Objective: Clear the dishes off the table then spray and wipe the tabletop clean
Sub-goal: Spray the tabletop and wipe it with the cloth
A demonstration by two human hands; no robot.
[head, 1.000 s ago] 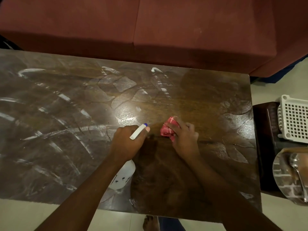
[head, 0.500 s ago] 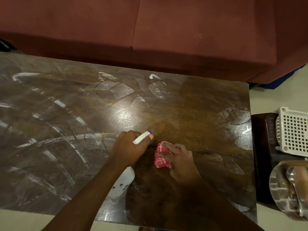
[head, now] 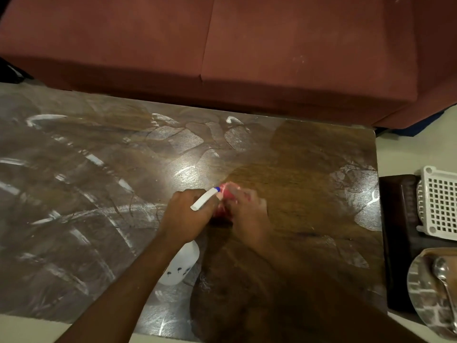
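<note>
Head view: left hand (head: 188, 215) curls round a white spray bottle (head: 181, 264) just beside the blurred right hand (head: 248, 212), grip unreadable, atop a red cloth (head: 222, 209) mid-tabletop (head: 309, 169); white basket (head: 437, 201) and steel plate (head: 420, 293) sit rightward.

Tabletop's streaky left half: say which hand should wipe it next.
Right, probably. The right hand is on the red cloth against the tabletop, while the left hand grips the spray bottle.
</note>
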